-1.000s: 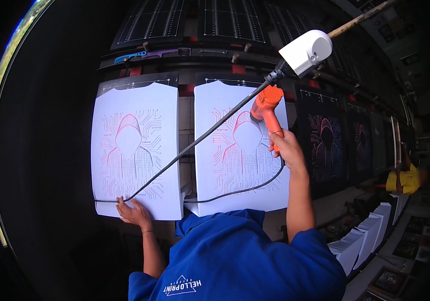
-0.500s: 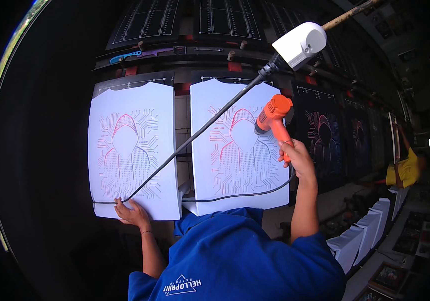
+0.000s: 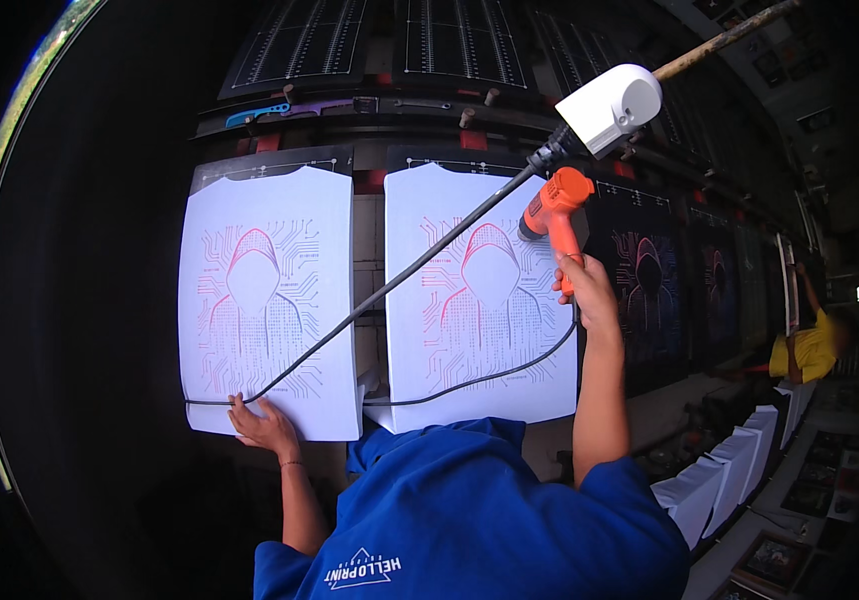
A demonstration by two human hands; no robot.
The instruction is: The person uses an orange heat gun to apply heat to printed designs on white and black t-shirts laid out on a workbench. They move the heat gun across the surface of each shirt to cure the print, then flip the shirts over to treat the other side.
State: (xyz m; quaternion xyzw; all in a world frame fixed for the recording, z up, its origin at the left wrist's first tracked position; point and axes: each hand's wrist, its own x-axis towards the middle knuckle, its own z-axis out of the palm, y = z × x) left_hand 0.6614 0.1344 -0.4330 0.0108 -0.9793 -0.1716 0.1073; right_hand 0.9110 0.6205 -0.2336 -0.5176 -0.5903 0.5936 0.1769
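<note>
My right hand [image 3: 589, 292] grips the handle of an orange heat gun [image 3: 557, 203]. Its dark nozzle points down-left at the upper right of a white T-shirt [image 3: 544, 380] spread on a flat black board. Red-to-blue hooded-figure artwork [image 3: 490, 290] is printed on that shirt. A matching white shirt [image 3: 204, 350] lies on the board to the left. At its lower edge, my left hand [image 3: 267, 428] has its fingertips around a black power cable [image 3: 389, 288], which bends there. The cable runs up to a white socket [image 3: 609, 110].
A brown rod [image 3: 724, 40] holds the socket above the boards. Dark printed shirts [image 3: 646, 280] continue to the right. Blue [image 3: 254, 115] and purple tools lie on a rail behind. White boards [image 3: 729, 465] stand at lower right; a person in yellow [image 3: 809, 345] works at far right.
My right hand and the heat gun have moved slightly up, and the cable trailing from the gun has lifted. The socket has shifted a little right and down. My left hand stays put.
</note>
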